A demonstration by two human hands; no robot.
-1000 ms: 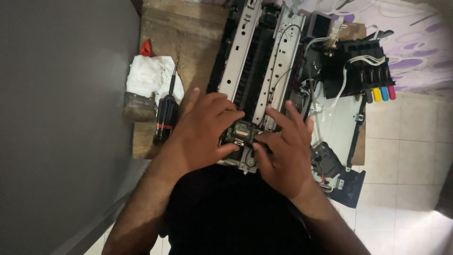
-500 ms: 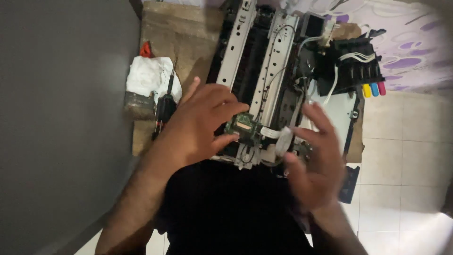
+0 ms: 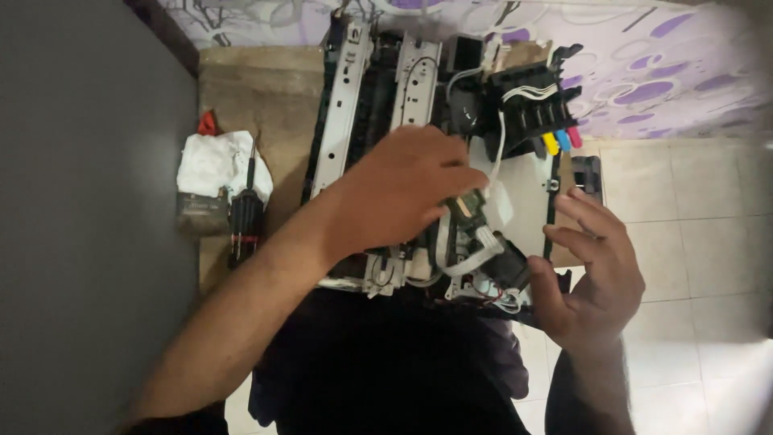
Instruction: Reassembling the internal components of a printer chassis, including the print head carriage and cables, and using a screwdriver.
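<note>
A stripped-down printer mechanism [image 3: 378, 105] with long metal rails lies on a brown board [image 3: 250, 89] in front of me. My left hand [image 3: 398, 189] rests on its near end, fingers pinched on a small green circuit board [image 3: 469, 206] with white flat cables. My right hand [image 3: 592, 270] hovers to the right of the mechanism, fingers spread, holding nothing. A black ink unit [image 3: 531, 105] with yellow, blue and red caps sits at the far right of the mechanism.
A screwdriver [image 3: 245, 213] with a black and red handle lies on a white cloth [image 3: 213, 161] at the board's left, beside a small dark block [image 3: 201, 211]. A grey wall fills the left. Pale floor tiles [image 3: 692, 225] lie to the right.
My right hand has let go of the small board and drawn away to the right, opening. My left hand has shifted right along the mechanism and still holds the board.
</note>
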